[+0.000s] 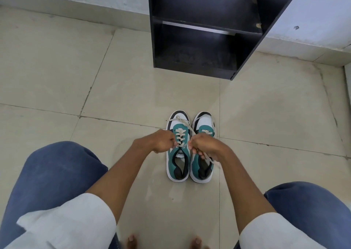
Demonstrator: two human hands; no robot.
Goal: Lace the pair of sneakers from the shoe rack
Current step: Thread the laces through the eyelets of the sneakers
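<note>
Two teal, white and black sneakers stand side by side on the floor, toes pointing away from me. The left sneaker carries a cream lace crossed through several eyelets, with loose ends lying over its toe. My left hand pinches the lace at the shoe's left upper eyelet. My right hand grips another stretch of lace, which trails out below it. The right sneaker is partly hidden by my right hand; a short bit of lace shows near its toe.
A black shoe rack with bare shelves stands against the white wall beyond the sneakers. Beige floor tiles surround everything. My knees in blue jeans frame the lower corners, and bare toes show at the bottom edge.
</note>
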